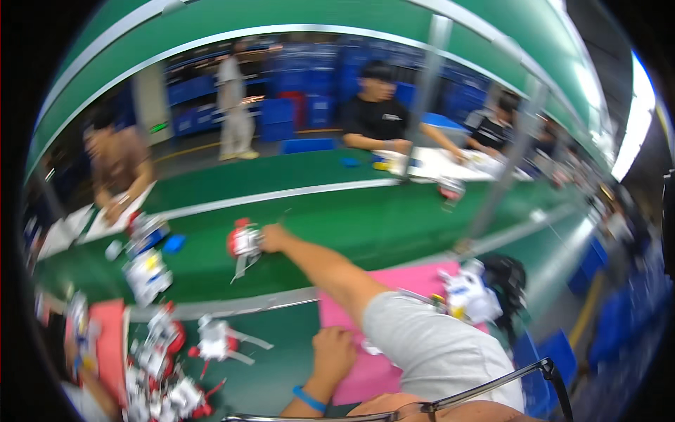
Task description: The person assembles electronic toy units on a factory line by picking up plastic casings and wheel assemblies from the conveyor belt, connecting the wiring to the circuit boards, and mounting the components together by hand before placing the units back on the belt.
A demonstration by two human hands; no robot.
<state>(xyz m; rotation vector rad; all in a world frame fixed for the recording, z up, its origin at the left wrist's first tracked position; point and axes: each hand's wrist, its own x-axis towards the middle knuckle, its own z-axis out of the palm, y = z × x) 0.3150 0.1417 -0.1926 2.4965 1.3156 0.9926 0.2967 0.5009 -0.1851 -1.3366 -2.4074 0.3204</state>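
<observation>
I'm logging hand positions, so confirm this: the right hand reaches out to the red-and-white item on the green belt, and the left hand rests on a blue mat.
Wrong on the mat: in the head view the left hand rests at the edge of a pink mat, not blue. The right hand does reach the red-and-white item on the green belt.

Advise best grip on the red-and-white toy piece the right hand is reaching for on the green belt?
Take the red-and-white toy piece by its chunky red-topped body, coming from its right where the right hand already meets it. The thin grey strips trailing below look flimsy. Blur hides finer detail.
</observation>
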